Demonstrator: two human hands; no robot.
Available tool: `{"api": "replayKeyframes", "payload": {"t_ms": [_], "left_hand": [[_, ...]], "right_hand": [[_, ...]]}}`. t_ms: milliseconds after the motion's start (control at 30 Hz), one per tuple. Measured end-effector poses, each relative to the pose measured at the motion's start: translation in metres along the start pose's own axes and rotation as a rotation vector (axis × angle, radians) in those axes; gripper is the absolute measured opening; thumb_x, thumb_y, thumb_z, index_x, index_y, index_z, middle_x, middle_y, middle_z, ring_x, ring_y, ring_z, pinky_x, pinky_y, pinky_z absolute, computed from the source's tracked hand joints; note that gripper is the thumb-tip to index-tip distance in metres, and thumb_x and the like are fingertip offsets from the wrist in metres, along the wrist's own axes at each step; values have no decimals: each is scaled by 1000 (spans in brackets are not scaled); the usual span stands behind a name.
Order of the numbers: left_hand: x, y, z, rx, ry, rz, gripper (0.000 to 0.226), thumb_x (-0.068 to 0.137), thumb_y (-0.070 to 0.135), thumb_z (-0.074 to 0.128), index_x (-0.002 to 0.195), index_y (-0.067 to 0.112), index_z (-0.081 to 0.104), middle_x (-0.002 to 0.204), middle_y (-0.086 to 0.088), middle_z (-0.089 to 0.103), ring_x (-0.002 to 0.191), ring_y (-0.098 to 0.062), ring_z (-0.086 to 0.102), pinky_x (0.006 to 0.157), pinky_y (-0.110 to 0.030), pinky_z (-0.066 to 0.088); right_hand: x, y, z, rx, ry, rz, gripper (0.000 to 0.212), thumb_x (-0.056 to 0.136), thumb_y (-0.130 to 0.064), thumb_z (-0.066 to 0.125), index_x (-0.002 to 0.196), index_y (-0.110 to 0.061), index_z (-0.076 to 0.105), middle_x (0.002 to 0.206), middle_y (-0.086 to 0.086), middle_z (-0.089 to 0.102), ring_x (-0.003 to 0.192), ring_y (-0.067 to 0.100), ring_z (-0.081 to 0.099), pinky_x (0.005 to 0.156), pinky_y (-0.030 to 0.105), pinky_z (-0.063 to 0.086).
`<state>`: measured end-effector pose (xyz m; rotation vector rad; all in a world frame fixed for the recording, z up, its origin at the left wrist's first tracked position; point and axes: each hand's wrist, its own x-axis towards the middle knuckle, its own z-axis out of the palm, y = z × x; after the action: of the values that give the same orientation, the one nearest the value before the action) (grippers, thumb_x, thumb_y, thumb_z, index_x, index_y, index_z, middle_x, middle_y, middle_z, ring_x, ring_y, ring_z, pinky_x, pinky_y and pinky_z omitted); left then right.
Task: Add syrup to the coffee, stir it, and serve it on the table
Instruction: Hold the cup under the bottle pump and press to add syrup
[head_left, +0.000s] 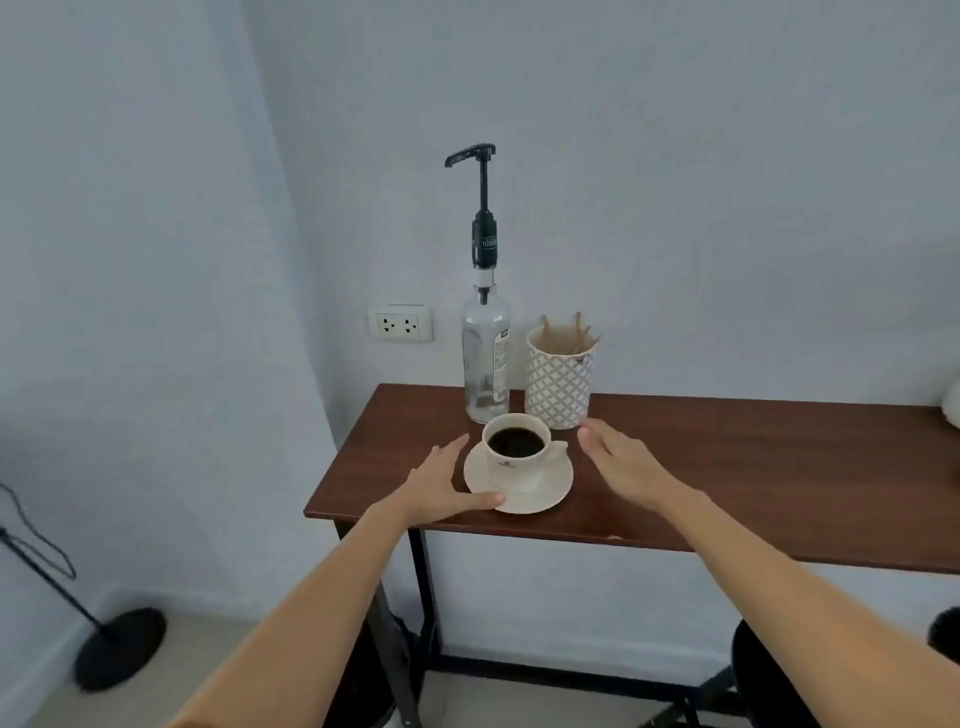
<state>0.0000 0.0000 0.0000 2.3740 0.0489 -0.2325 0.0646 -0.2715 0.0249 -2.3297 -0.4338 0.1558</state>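
Observation:
A white cup (519, 470) of black coffee stands on a white saucer (550, 491) near the left end of a dark wooden table (727, 483). Behind it stands a clear glass syrup bottle (485, 358) with a tall black pump, its spout pointing left. A patterned white holder (558, 387) with wooden stirrers is to the bottle's right. My left hand (441, 486) lies open at the saucer's left, thumb touching its front rim. My right hand (618, 460) hovers open to the saucer's right, apart from it.
A wall socket (400, 323) sits left of the bottle. A black stand with a round base (119, 647) is on the floor at left. The table's black frame (423, 597) and dark stools are below. A white object (953, 405) shows at the right edge.

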Motion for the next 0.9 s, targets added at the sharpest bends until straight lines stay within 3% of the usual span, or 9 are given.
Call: {"api": "replayKeyframes", "payload": {"t_ms": [67, 167, 267, 400, 533, 667, 767, 900], "left_hand": [[4, 3, 9, 22, 18, 15, 119, 71, 72, 75, 161, 32, 8, 171, 6, 12, 158, -30, -2, 123, -65, -3], [4, 11, 23, 25, 74, 26, 115, 62, 75, 74, 156, 42, 16, 167, 9, 25, 157, -33, 6, 118, -68, -8], [6, 15, 29, 43, 132, 46, 106, 64, 67, 81, 150, 47, 21, 158, 9, 38, 153, -29, 21, 116, -70, -1], [9, 17, 36, 51, 173, 19, 112, 63, 54, 90, 153, 36, 25, 158, 1, 38, 151, -29, 20, 117, -70, 0], [11, 18, 38, 39, 212, 10, 114, 58, 49, 95, 151, 30, 33, 151, 1, 44, 147, -26, 28, 119, -70, 5], [11, 19, 40, 6, 263, 31, 114, 54, 42, 98, 150, 27, 36, 147, 1, 48, 142, -25, 34, 120, -63, 13], [10, 20, 40, -25, 271, 56, 117, 53, 39, 98, 151, 26, 36, 147, 0, 48, 141, -24, 34, 120, -55, 16], [9, 25, 36, -122, 228, 84, 118, 42, 61, 82, 147, 29, 38, 139, 10, 51, 135, -21, 36, 116, -45, 25]], "right_hand": [[3, 5, 8, 116, -15, -3, 50, 105, -48, 30, 149, -26, 40, 150, 1, 49, 140, 26, 42, 112, 30, 29], [9, 11, 28, 228, -54, -16, 48, 104, -50, 32, 146, -31, 44, 149, -3, 50, 138, 22, 45, 115, 43, 37], [15, 13, 36, 239, 8, -51, 43, 104, -50, 33, 136, -33, 56, 134, -10, 61, 126, 14, 52, 102, 29, 37], [10, 13, 46, 325, 24, -75, 36, 101, -56, 37, 126, -42, 58, 116, -27, 62, 112, -1, 54, 83, 10, 35], [9, 10, 52, 414, 93, -49, 26, 103, -46, 43, 119, -39, 62, 112, -28, 65, 108, -8, 54, 81, 12, 38], [8, 10, 56, 426, 177, -11, 19, 104, -35, 46, 108, -31, 65, 105, -19, 68, 102, -3, 57, 78, 15, 41], [8, 9, 60, 438, 243, 2, 17, 103, -31, 48, 100, -31, 65, 98, -19, 69, 97, -12, 56, 74, 16, 40], [6, 6, 64, 446, 285, -2, 18, 103, -31, 50, 94, -34, 65, 95, -23, 69, 95, -8, 58, 74, 19, 43]]}}
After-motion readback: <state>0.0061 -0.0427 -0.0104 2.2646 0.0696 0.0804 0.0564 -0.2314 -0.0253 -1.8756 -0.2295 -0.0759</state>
